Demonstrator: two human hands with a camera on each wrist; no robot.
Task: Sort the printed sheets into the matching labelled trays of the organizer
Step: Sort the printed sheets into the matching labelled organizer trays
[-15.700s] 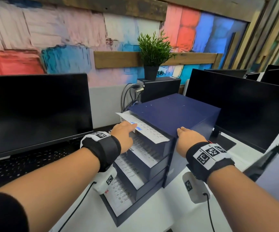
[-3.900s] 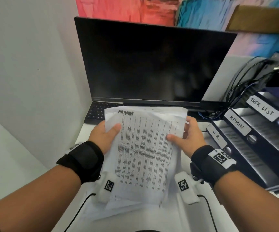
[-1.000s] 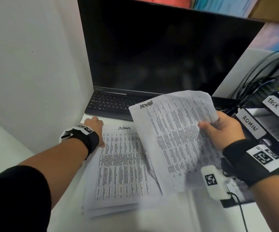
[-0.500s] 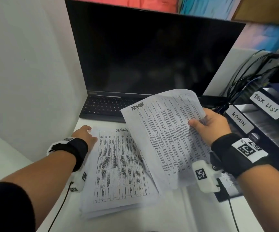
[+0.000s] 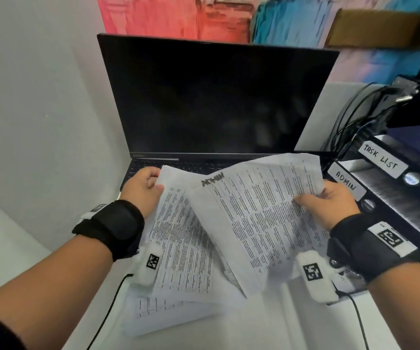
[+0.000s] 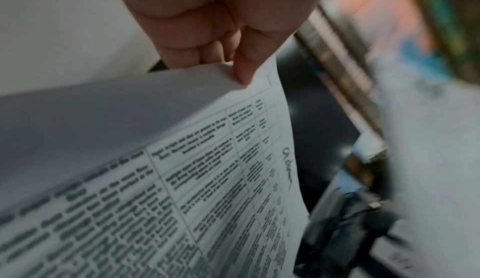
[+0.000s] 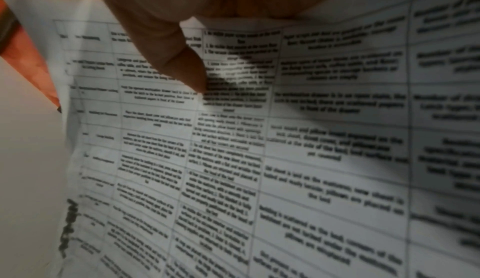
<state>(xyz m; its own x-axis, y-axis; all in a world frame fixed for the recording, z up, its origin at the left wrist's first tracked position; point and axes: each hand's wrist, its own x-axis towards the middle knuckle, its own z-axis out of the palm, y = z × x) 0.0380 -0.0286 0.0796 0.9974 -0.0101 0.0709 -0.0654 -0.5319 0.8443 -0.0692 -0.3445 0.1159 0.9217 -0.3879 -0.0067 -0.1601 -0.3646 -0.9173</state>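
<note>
My right hand [image 5: 330, 203] pinches the right edge of a printed sheet headed ADMIN [image 5: 254, 218], held tilted above the desk; its thumb [image 7: 182, 64] lies on the print. My left hand [image 5: 143, 190] pinches the top left corner of a second printed sheet [image 5: 178, 243], lifted off the pile; the thumb [image 6: 246, 64] presses its edge, and the handwritten heading looks like "Admin" [image 6: 287, 167]. More sheets [image 5: 158, 314] lie flat on the desk underneath. The dark organizer [image 5: 405, 203] stands at the right, with trays labelled ADMIN [image 5: 346, 183] and TASK LIST [image 5: 381, 157].
A laptop with a dark screen [image 5: 214, 97] and its keyboard [image 5: 153, 165] sit just behind the sheets. A white partition wall [image 5: 40, 109] closes the left side. Cables [image 5: 350, 127] hang behind the organizer. The white desk [image 5: 267, 329] shows in front.
My left hand, which lay on the pile's top left corner, has lifted the top sheet by that corner. My right hand still holds the ADMIN sheet, now drawn nearer the left hand's sheet.
</note>
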